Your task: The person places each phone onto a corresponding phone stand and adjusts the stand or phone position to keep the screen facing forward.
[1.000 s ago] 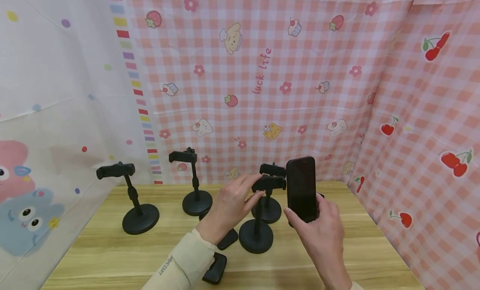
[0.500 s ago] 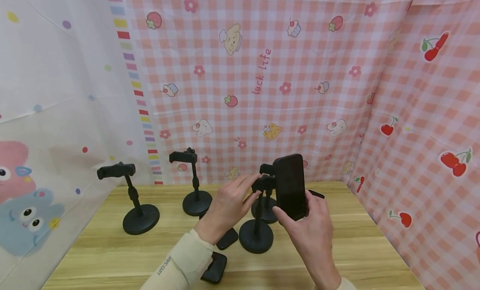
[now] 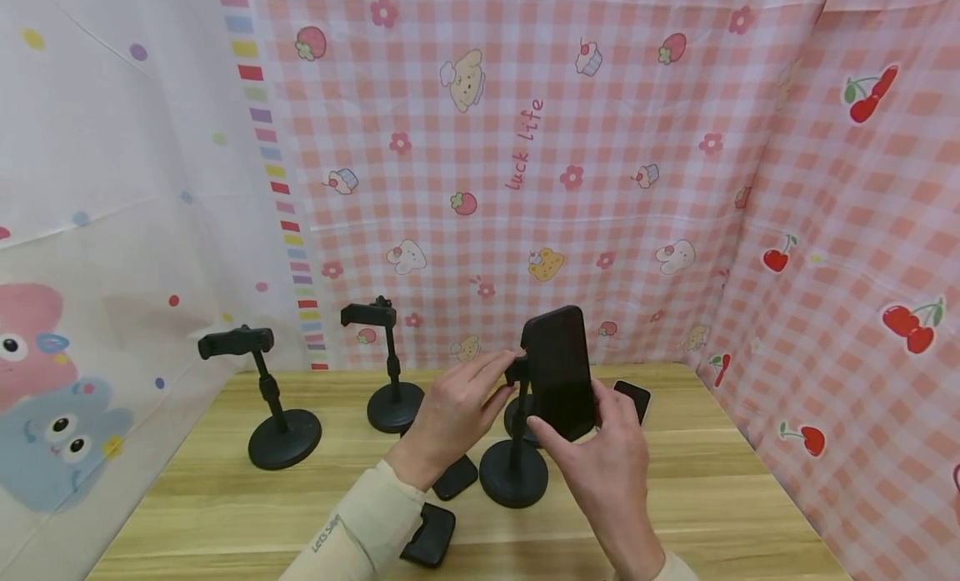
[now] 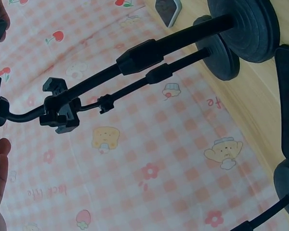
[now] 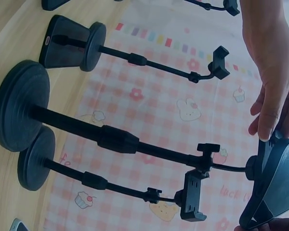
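My left hand [image 3: 450, 410] pinches the clamp [image 3: 516, 370] at the top of the front black phone stand [image 3: 513, 474]. My right hand [image 3: 607, 473] grips a black phone [image 3: 558, 368] upright, screen towards me, thumb at its lower left edge and fingers along the right side. In the head view the phone overlaps the clamp's right part. In the right wrist view the phone [image 5: 279, 187] is right against the clamp, below the left hand [image 5: 272, 91]. A second stand [image 5: 191, 197] is close behind the front one.
Two more stands, one at the left [image 3: 285, 439] and one at the back [image 3: 395, 406], have nothing in their clamps. A light-edged phone [image 3: 633, 398] lies behind the right hand. Near the left sleeve lie a black phone [image 3: 455, 479] and another flat black piece [image 3: 431, 537].
My right hand has carried the phone leftward to the front stand's clamp, uncovering the light-edged phone on the table. My left hand has stayed at the clamp.
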Demonstrator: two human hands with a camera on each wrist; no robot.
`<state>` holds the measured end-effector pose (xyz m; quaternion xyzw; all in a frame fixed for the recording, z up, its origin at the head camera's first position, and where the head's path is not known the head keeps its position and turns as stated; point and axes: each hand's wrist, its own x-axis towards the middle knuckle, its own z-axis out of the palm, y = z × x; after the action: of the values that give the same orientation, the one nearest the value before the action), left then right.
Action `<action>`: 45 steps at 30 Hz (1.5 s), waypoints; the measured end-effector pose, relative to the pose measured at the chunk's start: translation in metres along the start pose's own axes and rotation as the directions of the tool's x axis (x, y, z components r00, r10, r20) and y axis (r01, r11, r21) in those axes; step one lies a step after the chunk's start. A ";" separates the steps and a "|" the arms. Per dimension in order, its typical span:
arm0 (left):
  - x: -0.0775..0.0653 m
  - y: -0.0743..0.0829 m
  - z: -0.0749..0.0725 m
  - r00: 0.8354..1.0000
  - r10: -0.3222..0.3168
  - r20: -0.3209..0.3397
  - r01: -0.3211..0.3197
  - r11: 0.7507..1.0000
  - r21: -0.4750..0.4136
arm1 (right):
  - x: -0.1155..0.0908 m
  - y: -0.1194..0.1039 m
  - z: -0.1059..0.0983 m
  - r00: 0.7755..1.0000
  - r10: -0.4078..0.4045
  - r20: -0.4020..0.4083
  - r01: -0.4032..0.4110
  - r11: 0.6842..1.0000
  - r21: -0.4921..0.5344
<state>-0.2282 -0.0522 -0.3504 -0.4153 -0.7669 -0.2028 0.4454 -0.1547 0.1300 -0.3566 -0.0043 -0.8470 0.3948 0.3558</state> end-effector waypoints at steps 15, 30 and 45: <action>0.002 0.001 0.003 1.000 0.000 -0.018 0.001 1.000 0.011 | -0.003 -0.005 0.011 0.999 -0.023 -0.023 0.024 0.999 0.035; 0.003 0.002 0.009 0.995 0.051 -0.082 -0.048 0.998 0.040 | -0.007 -0.002 0.017 0.999 0.042 -0.001 -0.042 0.998 0.054; 0.001 0.001 0.009 0.996 0.052 -0.071 -0.051 0.998 0.026 | -0.003 0.002 0.031 0.996 0.048 -0.076 -0.039 0.992 0.117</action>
<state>-0.2324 -0.0447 -0.3543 -0.4219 -0.7417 -0.1969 0.4828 -0.1712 0.1102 -0.3735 -0.0175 -0.8078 0.4504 0.3799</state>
